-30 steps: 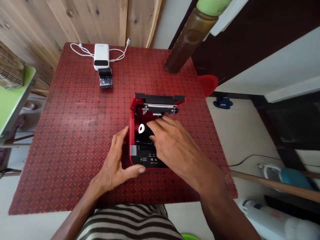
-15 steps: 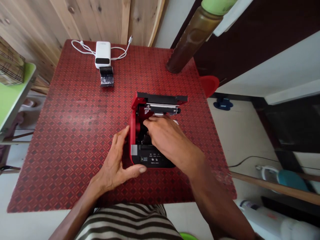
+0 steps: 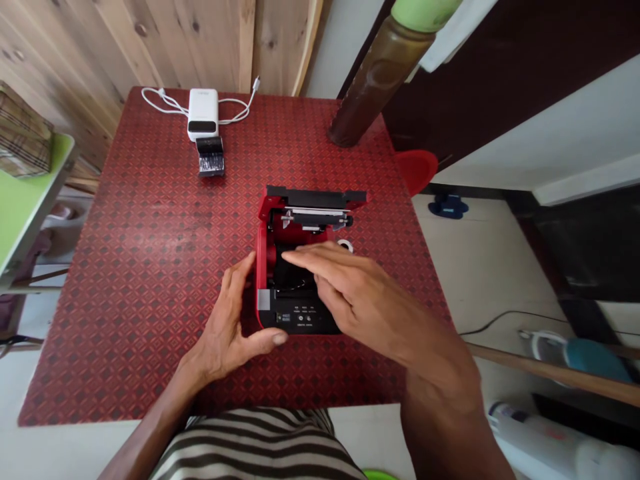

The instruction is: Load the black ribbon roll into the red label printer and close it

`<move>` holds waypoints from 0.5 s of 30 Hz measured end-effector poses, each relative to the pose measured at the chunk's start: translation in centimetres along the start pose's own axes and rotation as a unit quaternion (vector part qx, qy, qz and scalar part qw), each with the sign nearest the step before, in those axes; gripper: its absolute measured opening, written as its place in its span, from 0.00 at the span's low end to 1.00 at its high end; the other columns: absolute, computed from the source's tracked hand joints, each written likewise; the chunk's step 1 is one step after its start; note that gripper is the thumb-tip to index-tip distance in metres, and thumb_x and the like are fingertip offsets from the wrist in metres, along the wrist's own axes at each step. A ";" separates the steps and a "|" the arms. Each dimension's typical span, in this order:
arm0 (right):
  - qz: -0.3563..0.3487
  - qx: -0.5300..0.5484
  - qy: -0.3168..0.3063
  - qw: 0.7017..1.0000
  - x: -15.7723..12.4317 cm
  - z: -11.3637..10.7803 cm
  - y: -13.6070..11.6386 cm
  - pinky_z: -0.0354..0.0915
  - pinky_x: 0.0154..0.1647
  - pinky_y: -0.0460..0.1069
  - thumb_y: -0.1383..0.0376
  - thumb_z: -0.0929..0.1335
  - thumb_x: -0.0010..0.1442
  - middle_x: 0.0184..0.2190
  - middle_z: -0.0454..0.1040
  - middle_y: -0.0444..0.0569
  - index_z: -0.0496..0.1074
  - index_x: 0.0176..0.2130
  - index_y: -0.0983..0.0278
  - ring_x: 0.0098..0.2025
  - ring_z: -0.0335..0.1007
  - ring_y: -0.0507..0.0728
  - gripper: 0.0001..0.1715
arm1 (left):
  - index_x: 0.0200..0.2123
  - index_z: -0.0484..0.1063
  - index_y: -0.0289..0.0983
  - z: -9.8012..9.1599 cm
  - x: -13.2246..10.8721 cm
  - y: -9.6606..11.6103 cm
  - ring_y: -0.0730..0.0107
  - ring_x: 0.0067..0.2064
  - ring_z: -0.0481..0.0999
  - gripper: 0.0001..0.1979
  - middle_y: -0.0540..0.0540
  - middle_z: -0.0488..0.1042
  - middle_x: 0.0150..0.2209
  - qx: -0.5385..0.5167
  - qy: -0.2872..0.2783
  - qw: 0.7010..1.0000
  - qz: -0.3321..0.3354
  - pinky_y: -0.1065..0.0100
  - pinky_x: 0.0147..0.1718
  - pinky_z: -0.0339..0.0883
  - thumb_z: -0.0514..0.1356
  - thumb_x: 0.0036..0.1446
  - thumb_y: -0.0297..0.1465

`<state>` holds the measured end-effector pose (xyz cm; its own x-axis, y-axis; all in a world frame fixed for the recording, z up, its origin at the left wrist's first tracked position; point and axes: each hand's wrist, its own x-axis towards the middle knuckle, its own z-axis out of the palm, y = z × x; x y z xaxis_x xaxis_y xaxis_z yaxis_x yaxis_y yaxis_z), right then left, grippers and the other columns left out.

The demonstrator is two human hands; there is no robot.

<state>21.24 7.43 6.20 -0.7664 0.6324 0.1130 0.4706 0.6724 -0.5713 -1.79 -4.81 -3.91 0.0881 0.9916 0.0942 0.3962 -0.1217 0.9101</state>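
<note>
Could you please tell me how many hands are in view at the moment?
2: the left hand is beside the left wall of the red-and-black printer, and the right hand is over its open compartment.

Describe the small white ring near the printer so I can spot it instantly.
On the red patterned table, find the open red-and-black receipt printer. Just beyond the right hand, at the printer's right side, sits a small white ring, partly hidden behind that hand. It is round and far smaller than the white power bank at the table's far edge.
</note>
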 end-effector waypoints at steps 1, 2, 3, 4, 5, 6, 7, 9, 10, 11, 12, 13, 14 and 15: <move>-0.009 0.007 0.006 1.000 -0.5 -0.1 -0.1 0.79 0.69 0.61 0.78 0.64 0.74 0.62 0.87 0.53 0.80 0.66 0.61 0.65 0.83 0.62 0.29 | 0.88 0.44 0.54 0.0 0.0 0.0 0.28 0.78 0.63 0.55 0.33 0.61 0.81 -0.001 -0.001 1.000 -0.003 0.25 0.76 0.58 0.67 0.70 0.60; -0.014 0.012 0.015 1.000 -0.9 0.0 -0.1 0.80 0.68 0.61 0.75 0.67 0.74 0.61 0.87 0.53 0.80 0.66 0.62 0.64 0.83 0.62 0.26 | 0.88 0.45 0.53 0.0 0.0 0.0 0.28 0.79 0.62 0.55 0.33 0.61 0.81 -0.002 -0.001 1.000 -0.007 0.25 0.77 0.57 0.67 0.70 0.60; -0.015 0.019 0.023 0.999 -1.2 0.1 -0.2 0.80 0.67 0.61 0.74 0.69 0.75 0.60 0.87 0.54 0.81 0.64 0.62 0.63 0.84 0.62 0.22 | 0.88 0.45 0.53 0.0 0.0 0.0 0.27 0.80 0.61 0.55 0.33 0.61 0.81 -0.006 0.000 1.000 -0.013 0.24 0.77 0.56 0.68 0.70 0.60; -0.018 0.027 0.034 0.999 -1.4 0.3 -0.1 0.81 0.65 0.59 0.73 0.71 0.75 0.56 0.88 0.53 0.82 0.60 0.63 0.60 0.85 0.62 0.17 | 0.87 0.46 0.52 0.0 0.0 0.1 0.27 0.80 0.60 0.55 0.33 0.61 0.81 -0.013 0.002 1.000 -0.019 0.24 0.77 0.54 0.68 0.69 0.60; -0.022 0.037 0.047 0.998 -1.4 0.6 -0.1 0.82 0.62 0.58 0.72 0.71 0.76 0.52 0.89 0.52 0.83 0.55 0.63 0.55 0.86 0.61 0.12 | 0.87 0.47 0.52 -0.1 0.0 0.3 0.26 0.81 0.59 0.55 0.34 0.61 0.82 -0.023 0.003 0.999 -0.026 0.23 0.78 0.52 0.69 0.68 0.60; -0.028 0.044 0.063 0.997 -1.4 0.9 -0.1 0.82 0.59 0.57 0.72 0.71 0.77 0.47 0.88 0.50 0.83 0.49 0.63 0.51 0.86 0.59 0.09 | 0.87 0.49 0.53 -0.1 -0.1 0.5 0.26 0.82 0.57 0.55 0.34 0.60 0.82 -0.038 0.004 0.999 -0.034 0.23 0.79 0.50 0.69 0.68 0.60; -0.035 0.047 0.081 0.995 -1.4 1.1 0.0 0.82 0.56 0.56 0.72 0.70 0.79 0.43 0.88 0.49 0.83 0.45 0.62 0.47 0.85 0.58 0.11 | 0.87 0.51 0.53 -0.3 -0.1 0.8 0.27 0.83 0.56 0.53 0.36 0.60 0.83 -0.058 0.002 0.997 -0.043 0.24 0.80 0.48 0.69 0.68 0.60; -0.048 0.042 0.122 0.991 -1.3 1.5 0.0 0.81 0.52 0.55 0.72 0.70 0.79 0.40 0.86 0.48 0.82 0.41 0.62 0.44 0.83 0.57 0.13 | 0.85 0.55 0.53 -0.7 -0.2 1.5 0.30 0.83 0.57 0.49 0.38 0.61 0.83 -0.115 -0.003 0.991 -0.068 0.27 0.81 0.49 0.66 0.71 0.60; -0.054 0.036 0.143 0.988 -1.3 1.7 -0.1 0.81 0.52 0.55 0.72 0.71 0.79 0.41 0.86 0.49 0.82 0.42 0.63 0.44 0.83 0.57 0.12 | 0.85 0.58 0.53 -1.0 -0.1 1.8 0.31 0.82 0.60 0.46 0.38 0.62 0.82 -0.142 -0.001 0.987 -0.082 0.29 0.80 0.52 0.64 0.72 0.61; -0.060 0.030 0.163 0.984 -1.4 1.8 -0.2 0.80 0.52 0.55 0.73 0.71 0.78 0.41 0.86 0.49 0.82 0.44 0.64 0.45 0.82 0.57 0.10 | 0.83 0.61 0.52 -1.4 0.1 2.1 0.31 0.81 0.64 0.44 0.37 0.65 0.81 -0.161 0.008 0.982 -0.095 0.30 0.79 0.56 0.61 0.73 0.62; -0.064 0.022 0.181 0.981 -1.6 1.9 -0.4 0.80 0.53 0.55 0.74 0.72 0.78 0.42 0.86 0.50 0.83 0.45 0.65 0.46 0.82 0.58 0.08 | 0.82 0.64 0.51 -1.7 0.6 2.3 0.32 0.79 0.67 0.43 0.36 0.67 0.80 -0.167 0.025 0.980 -0.105 0.30 0.77 0.60 0.60 0.73 0.63; -0.066 0.012 0.199 0.978 -1.8 2.0 -0.7 0.80 0.53 0.55 0.74 0.73 0.77 0.42 0.86 0.51 0.83 0.46 0.66 0.47 0.81 0.58 0.07 | 0.80 0.67 0.50 -2.2 1.2 2.5 0.32 0.77 0.70 0.42 0.36 0.70 0.78 -0.158 0.054 0.980 -0.111 0.31 0.75 0.63 0.61 0.73 0.63; -0.065 0.001 0.214 0.975 -2.1 2.1 -0.9 0.80 0.52 0.54 0.75 0.73 0.76 0.42 0.85 0.52 0.83 0.46 0.67 0.46 0.80 0.58 0.07 | 0.78 0.71 0.49 -2.6 2.2 2.6 0.33 0.76 0.71 0.39 0.36 0.71 0.77 -0.147 0.089 0.978 -0.115 0.33 0.74 0.64 0.61 0.73 0.62; -0.062 -0.012 0.226 0.972 -2.4 2.3 -1.2 0.79 0.51 0.54 0.76 0.73 0.75 0.41 0.85 0.52 0.84 0.45 0.67 0.46 0.79 0.58 0.08 | 0.75 0.74 0.48 -3.0 3.3 2.8 0.35 0.76 0.73 0.37 0.36 0.73 0.76 -0.144 0.125 0.975 -0.117 0.35 0.74 0.65 0.61 0.74 0.62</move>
<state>21.48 4.20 4.74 -0.5504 0.6461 0.5288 0.4002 0.7600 -0.5121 -3.11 -1.72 0.12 -0.2128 0.9748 -0.0669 0.1028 0.0905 0.9906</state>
